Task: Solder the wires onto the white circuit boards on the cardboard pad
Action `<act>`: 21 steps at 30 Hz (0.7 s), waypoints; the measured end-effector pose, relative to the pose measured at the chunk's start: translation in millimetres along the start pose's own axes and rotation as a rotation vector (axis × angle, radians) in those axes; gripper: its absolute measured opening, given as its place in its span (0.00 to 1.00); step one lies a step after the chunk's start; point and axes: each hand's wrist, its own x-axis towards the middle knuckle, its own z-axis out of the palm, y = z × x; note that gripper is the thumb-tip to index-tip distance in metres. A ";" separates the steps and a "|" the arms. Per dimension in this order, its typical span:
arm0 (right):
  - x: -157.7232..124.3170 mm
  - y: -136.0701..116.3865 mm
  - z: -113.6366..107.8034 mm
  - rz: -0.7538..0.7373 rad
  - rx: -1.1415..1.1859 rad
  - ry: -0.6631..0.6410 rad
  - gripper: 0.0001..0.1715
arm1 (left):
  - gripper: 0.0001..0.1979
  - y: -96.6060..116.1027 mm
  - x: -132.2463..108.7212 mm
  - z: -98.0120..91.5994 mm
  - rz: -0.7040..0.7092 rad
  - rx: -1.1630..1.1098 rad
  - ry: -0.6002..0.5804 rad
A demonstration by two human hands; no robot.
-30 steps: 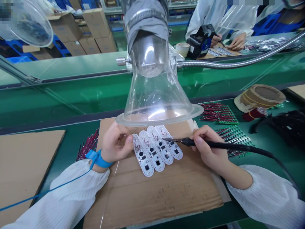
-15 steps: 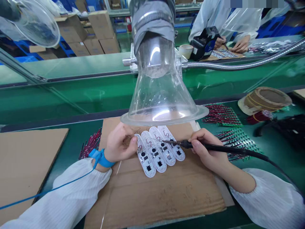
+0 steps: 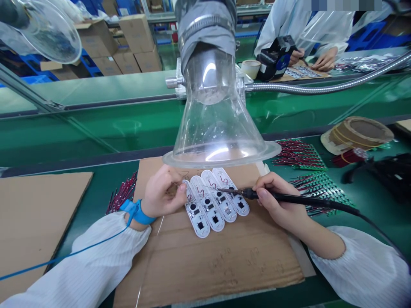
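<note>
My right hand [image 3: 281,199] is closed around a soldering iron [image 3: 248,193], its tip pointing left over white rounded circuit boards [image 3: 210,209]. Several of these boards lie side by side, slanted, with black chips and short red wires. At their left end my left hand [image 3: 165,190] is closed in a pinch, fingertips beside the leftmost board. A thin shiny strand of solder wire [image 3: 138,295] runs up the cardboard to this hand; the part inside the fingers is hidden. A blue wrist strap [image 3: 141,212] circles my left wrist.
A clear fume hood [image 3: 221,132] hangs over the boards. Cardboard [image 3: 250,265] lies under them. Red wires [image 3: 123,192] lie left; green boards with wires [image 3: 324,192] and a brown roll [image 3: 356,132] stand right. Across the bench, a co-worker's hands [image 3: 324,60] handle similar boards.
Hardly anything differs. My left hand has shifted very slightly to the right, while the soldering iron tip stays almost in the same place over the boards.
</note>
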 end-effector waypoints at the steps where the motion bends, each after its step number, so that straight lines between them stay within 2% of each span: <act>1: -0.1 0.4 -0.2 -0.002 -0.003 -0.001 0.19 | 0.10 -0.3 -0.1 0.2 0.003 -0.003 0.004; 21: -1.1 2.7 -1.4 0.038 0.029 0.000 0.19 | 0.10 -1.4 0.1 1.1 0.013 0.005 0.020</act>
